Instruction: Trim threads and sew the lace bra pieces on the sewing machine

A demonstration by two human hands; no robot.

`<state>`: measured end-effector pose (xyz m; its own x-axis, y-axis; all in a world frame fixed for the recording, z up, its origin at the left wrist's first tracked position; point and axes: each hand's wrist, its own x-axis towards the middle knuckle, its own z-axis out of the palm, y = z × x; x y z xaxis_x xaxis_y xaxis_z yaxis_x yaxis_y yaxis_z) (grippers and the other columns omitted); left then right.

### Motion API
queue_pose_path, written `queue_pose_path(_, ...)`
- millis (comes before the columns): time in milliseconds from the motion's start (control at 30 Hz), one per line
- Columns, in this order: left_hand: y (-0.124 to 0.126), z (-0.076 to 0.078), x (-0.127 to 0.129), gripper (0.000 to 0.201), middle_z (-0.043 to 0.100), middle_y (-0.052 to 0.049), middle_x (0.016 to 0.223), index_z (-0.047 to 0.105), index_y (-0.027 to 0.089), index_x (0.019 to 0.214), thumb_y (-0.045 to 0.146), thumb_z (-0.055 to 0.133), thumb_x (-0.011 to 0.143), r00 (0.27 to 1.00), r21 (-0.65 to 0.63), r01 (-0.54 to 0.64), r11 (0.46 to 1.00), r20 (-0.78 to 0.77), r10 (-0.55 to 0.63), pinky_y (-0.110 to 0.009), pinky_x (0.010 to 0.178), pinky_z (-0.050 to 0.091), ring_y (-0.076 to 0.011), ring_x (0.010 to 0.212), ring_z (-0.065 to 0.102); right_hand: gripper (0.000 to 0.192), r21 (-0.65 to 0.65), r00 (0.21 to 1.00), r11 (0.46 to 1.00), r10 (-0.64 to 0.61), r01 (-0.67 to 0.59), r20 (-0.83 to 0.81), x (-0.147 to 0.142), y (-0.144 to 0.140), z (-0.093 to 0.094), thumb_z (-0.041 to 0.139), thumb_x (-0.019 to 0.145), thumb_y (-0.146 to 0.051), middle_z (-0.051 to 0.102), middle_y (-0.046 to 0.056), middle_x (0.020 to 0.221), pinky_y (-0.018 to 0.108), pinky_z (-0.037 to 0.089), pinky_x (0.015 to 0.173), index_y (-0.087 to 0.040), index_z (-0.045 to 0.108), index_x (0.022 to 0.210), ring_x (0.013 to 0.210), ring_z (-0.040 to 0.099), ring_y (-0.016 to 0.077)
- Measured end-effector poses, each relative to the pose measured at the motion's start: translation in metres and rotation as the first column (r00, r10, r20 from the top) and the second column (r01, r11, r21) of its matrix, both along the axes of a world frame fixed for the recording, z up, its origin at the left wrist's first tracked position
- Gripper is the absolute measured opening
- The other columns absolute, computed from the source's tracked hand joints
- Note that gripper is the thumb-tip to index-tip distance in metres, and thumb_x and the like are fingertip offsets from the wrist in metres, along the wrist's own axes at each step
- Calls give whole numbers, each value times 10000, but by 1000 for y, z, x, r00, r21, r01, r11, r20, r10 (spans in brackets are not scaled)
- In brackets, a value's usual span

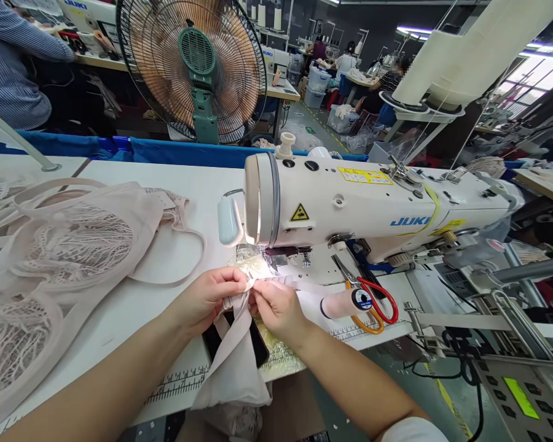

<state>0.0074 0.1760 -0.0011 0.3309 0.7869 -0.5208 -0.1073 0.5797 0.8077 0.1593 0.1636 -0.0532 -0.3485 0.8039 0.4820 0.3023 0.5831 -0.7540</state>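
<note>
In front of the white sewing machine, both my hands pinch a pale pink bra piece. My left hand is closed on its upper end, thumb against fingers. Close beside it, my right hand grips the same cloth and a narrow band leading off to the right. The lower part of the piece drapes over the table's front edge. Beneath it lies a black phone, partly covered. Lit by the machine's lamp, the needle area sits just beyond my fingertips.
Lacy pale pink bras are heaped on the left of the table. To the right lie a pink thread spool and scissors with red and orange handles. A large fan stands behind; other people work farther back.
</note>
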Motion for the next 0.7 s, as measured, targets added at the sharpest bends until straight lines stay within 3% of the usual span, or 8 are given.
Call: queue_pose_path(700,0,-1,-1,228,487,21,529,492,103,611,266,649,584,1000,15,2,1000,-10,-2,-136,471,320,-48,493,453,187,-5,997,1000,20,-20,71,1,0,3,356,831,-129,537,-2,562,210,405,515,-166,514,738,535,482,102)
